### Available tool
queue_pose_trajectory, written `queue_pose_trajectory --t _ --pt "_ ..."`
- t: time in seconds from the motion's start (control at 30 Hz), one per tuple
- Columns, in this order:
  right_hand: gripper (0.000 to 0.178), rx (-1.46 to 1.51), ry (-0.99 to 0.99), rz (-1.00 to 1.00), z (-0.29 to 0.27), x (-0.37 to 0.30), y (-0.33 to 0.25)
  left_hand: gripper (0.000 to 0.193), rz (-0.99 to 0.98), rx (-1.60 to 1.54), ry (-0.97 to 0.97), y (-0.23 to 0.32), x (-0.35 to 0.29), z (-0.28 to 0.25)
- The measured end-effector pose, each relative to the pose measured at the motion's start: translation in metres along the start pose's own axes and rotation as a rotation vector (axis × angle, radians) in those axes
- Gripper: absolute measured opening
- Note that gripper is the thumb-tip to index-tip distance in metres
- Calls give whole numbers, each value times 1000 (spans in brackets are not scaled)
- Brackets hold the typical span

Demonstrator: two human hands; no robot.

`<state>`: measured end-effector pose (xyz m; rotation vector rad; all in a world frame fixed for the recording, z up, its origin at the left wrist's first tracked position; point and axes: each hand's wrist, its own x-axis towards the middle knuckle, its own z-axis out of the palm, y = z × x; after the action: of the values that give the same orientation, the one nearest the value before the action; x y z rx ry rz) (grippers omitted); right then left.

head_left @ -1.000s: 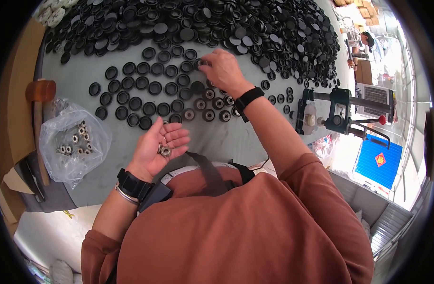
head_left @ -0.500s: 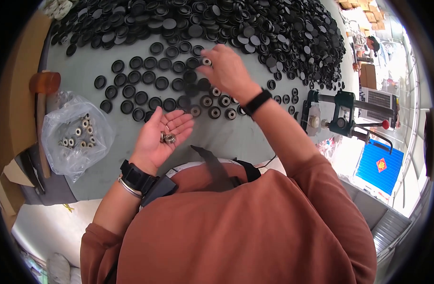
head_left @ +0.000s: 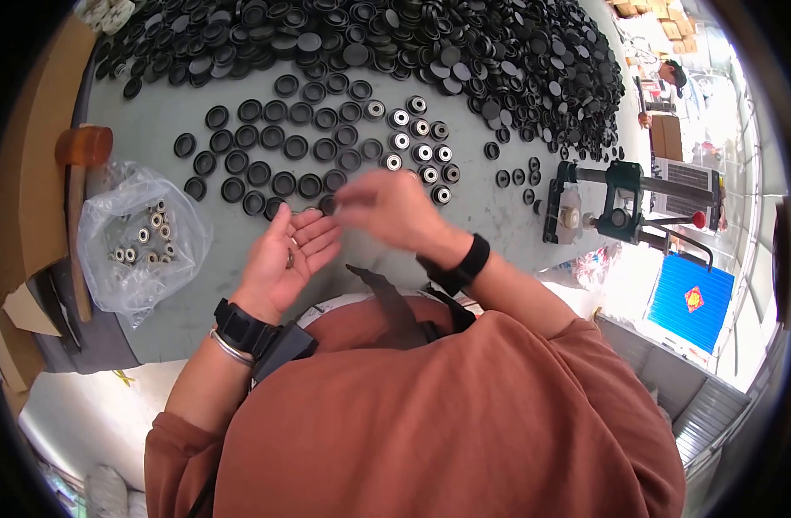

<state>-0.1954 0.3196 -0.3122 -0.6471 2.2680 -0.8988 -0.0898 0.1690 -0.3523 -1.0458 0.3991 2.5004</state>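
My left hand point(head_left: 281, 259) lies palm up over the table, fingers stretched and slightly cupped. A small steel ball bearing point(head_left: 290, 257) rests in its palm. Just right of its fingertips is my right hand point(head_left: 394, 210), back upward and smeared by motion; whether its fingertips hold anything is not visible. Beyond both hands, black round caps point(head_left: 283, 184) lie in loose rows, open side up. On the right of these rows, several caps carry a bearing point(head_left: 400, 141) seated in the middle. My right hand covers part of the nearest rows.
A large heap of black caps point(head_left: 352, 56) covers the far side. At left are a clear plastic bag point(head_left: 102, 250) of bearings, a mallet point(head_left: 85, 147) and cardboard point(head_left: 33, 173). A green hand press point(head_left: 622, 200) stands at right. Another person point(head_left: 672, 76) is far right.
My right hand has come back from the far caps toward my left palm. A bearing now sits in the cap it was over. Fewer bearings show in my left palm.
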Motion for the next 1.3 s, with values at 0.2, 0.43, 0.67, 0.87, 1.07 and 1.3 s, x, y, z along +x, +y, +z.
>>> queue_pose_trajectory --t 0.2,0.43,0.67,0.87,1.07,1.3 --pt "24 -162 196 -4 -12 36 29 44 -24 -41 67 -3 -7 -7" --pt "21 -271 201 -194 3 47 39 41 -17 -58 64 -7 -12 -15" --pt "19 -508 259 -346 8 31 37 39 6 -101 60 -8 -17 -27" --pt "16 -785 270 -407 9 24 32 46 44 -166 -2 -3 -21 -9" --pt "19 -207 143 -444 40 -16 -24 53 8 -306 -454 -12 -7 -41" --pt "22 -45 19 -532 68 -30 -30 62 31 -271 -97 -12 -26 -6"
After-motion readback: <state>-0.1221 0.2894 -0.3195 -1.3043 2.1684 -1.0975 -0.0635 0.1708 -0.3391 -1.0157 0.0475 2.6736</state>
